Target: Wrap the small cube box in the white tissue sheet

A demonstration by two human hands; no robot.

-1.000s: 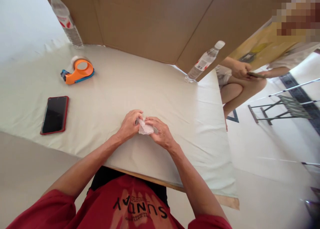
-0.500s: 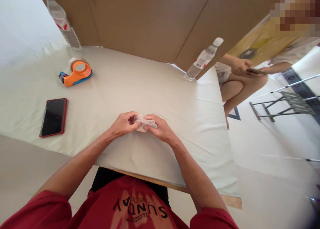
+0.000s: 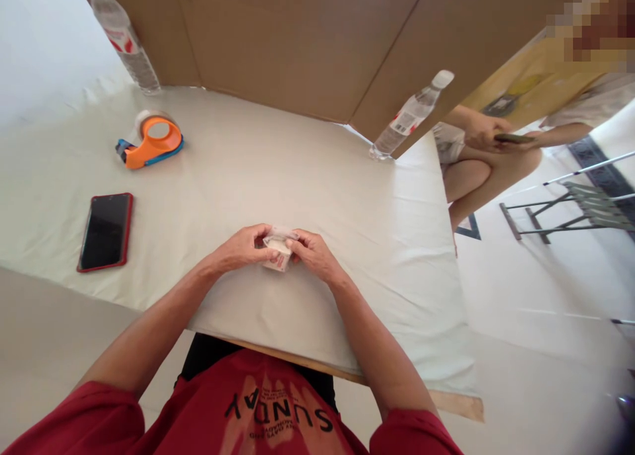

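We see the white packet (image 3: 278,255) directly between the hands, over the near middle of the desk (image 3: 461,403), so neither hand is nearer: both touch it. The left hand (image 3: 244,247) pinches it from the left, its thumb lying across the near-left part with the index finger curled on the far side. The right hand (image 3: 315,254) pinches from the right, thumb and forefinger closed on the far-right edge. Red print shows on the packet's near end, while the far end looks crumpled, like thin wrapping. As we judge it, the long axis runs roughly near to far, across the line joining the two hands. We cannot tell whether the packet rests on the pale cloth (image 3: 233,177) or is held just above it.

The desk's near edge lies close behind the hands, with the forearms reaching in over it. On the far side, a broad stretch of cloth runs up to the cardboard panel (image 3: 297,45), with one plastic bottle (image 3: 125,43) standing at its far-left end and a second bottle (image 3: 405,119) at its right. Well apart to the left lies the red-cased smartphone (image 3: 105,231), with the orange tape dispenser (image 3: 147,152) beyond it. To the right, wrinkled cloth reaches the desk's side edge, past which another person (image 3: 516,169) sits.
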